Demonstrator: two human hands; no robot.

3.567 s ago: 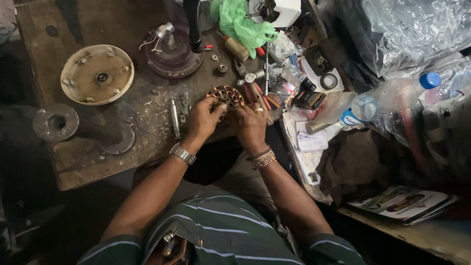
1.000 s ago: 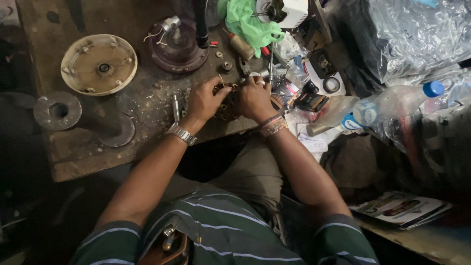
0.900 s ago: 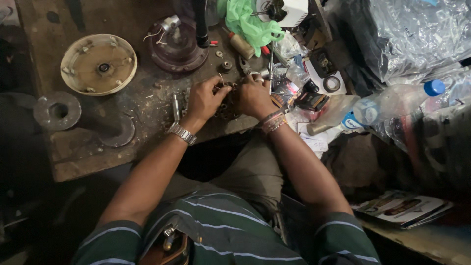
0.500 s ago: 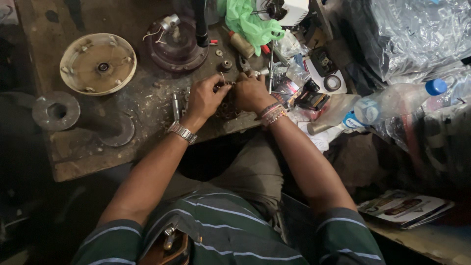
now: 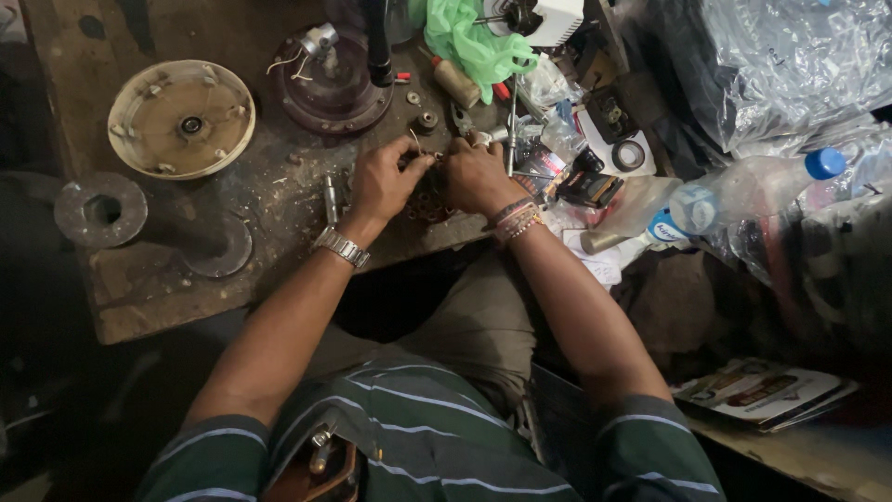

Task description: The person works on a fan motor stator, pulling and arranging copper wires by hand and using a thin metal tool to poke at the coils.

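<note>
Your left hand (image 5: 386, 181) and right hand (image 5: 474, 177) both close around the copper-wound stator (image 5: 426, 197), held between them at the near edge of the wooden bench (image 5: 167, 270); a cream round cover (image 5: 181, 119) lies well to the left

Worn, grimy wooden desk (image 5: 158, 288). Lying on it: round cream cover plate (image 5: 181, 119) at far left, dark maroon motor housing (image 5: 332, 82) beside that, grey metal ring (image 5: 100, 209) near left edge, green plastic bag (image 5: 476, 42) at far side, roll of black tape (image 5: 629, 155) and clear plastic bottle (image 5: 753, 186) among clutter at right.
</note>
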